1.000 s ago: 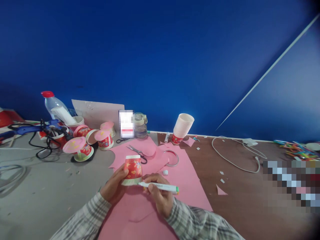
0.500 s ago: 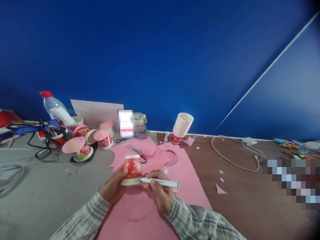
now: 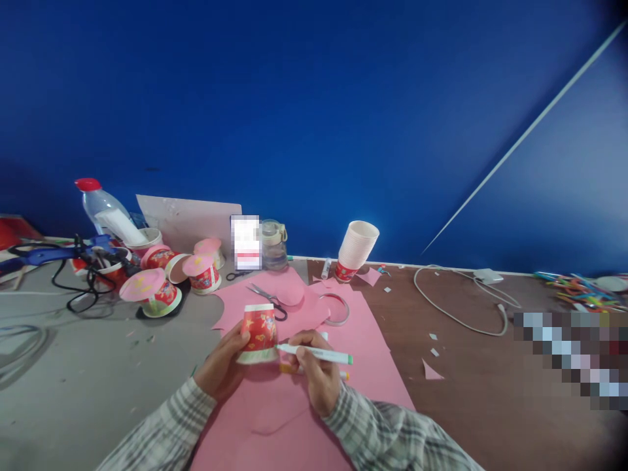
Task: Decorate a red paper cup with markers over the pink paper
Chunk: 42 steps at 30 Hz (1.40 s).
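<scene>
My left hand (image 3: 225, 360) is closed round the left side of a red patterned paper cup (image 3: 260, 331), which is upside down with a pale green band at its rim. Between the fingers of my right hand (image 3: 318, 373) is a white marker (image 3: 321, 354) with a green end. Its tip points left at the cup's lower right side, at or very close to the surface. Below that hand, a marker with yellow ends (image 3: 289, 369) lies partly hidden on the pink paper (image 3: 373, 366). Scissors (image 3: 267, 296) and a tape ring (image 3: 338, 310) are beyond the cup.
Stacked paper cups (image 3: 358, 248) lean near the blue wall beside a glue stick (image 3: 326, 268). Left stand decorated cups with pink paper tops (image 3: 201, 265), a red-capped bottle (image 3: 98, 203) and a blue glue gun (image 3: 63, 252). A white cable (image 3: 461, 327) and paper scraps lie right.
The marker's tip has risen slightly, from the cup's pale green rim band to just above it. My left hand still holds the cup in nearly the same place.
</scene>
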{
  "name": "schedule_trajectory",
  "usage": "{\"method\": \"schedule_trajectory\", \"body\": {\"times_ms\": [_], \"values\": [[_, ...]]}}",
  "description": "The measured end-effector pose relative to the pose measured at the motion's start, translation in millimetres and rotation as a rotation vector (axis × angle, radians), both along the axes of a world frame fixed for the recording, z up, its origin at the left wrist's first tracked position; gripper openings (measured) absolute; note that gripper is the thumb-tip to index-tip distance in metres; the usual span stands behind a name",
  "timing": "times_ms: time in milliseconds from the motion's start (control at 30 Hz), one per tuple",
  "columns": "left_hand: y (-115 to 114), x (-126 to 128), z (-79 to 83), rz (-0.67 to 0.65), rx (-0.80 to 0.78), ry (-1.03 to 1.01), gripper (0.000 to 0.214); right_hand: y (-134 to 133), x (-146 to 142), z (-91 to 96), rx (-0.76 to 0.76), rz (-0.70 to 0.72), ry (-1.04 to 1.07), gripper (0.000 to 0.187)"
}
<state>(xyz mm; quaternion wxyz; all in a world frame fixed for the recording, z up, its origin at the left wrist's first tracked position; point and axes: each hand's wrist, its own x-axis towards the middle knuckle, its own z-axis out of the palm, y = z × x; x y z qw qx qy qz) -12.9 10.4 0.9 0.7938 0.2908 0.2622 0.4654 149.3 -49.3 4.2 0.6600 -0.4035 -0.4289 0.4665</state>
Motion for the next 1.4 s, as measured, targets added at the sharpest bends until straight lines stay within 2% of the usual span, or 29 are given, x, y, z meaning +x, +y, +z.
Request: {"method": "schedule_trajectory", "body": {"times_ms": [233, 467, 733, 933, 1200, 1400], "values": [[0.0, -0.2, -0.7, -0.007, 0.016, 0.000, 0.031, -3.3, -2.1, 3.3, 0.028, 0.069, -0.047, 0.014], [0.1, -0.6, -2.8, 0.000, -0.012, -0.015, 0.033, -0.1, 0.6, 0.4, -0.017, -0.007, -0.025, 0.013], [-0.7, 0.6, -0.3, 0.013, 0.009, 0.017, 0.032, -2.4, -2.0, 2.4, -0.025, 0.068, -0.022, 0.015], [-0.1, 0.1, -1.7, 0.017, -0.003, 0.000, 0.031, 1.5, -0.1, 1.6, -0.052, -0.008, 0.014, 0.015], [-0.6, -0.6, -0.9, -0.006, -0.020, -0.020, 0.029, -1.3, -0.7, 4.0, -0.051, 0.042, -0.004, 0.014], [0.3, -0.5, -2.9, -0.004, -0.015, -0.049, 0.034, 1.8, -0.5, 0.5, -0.052, -0.021, 0.020, 0.014]]}}
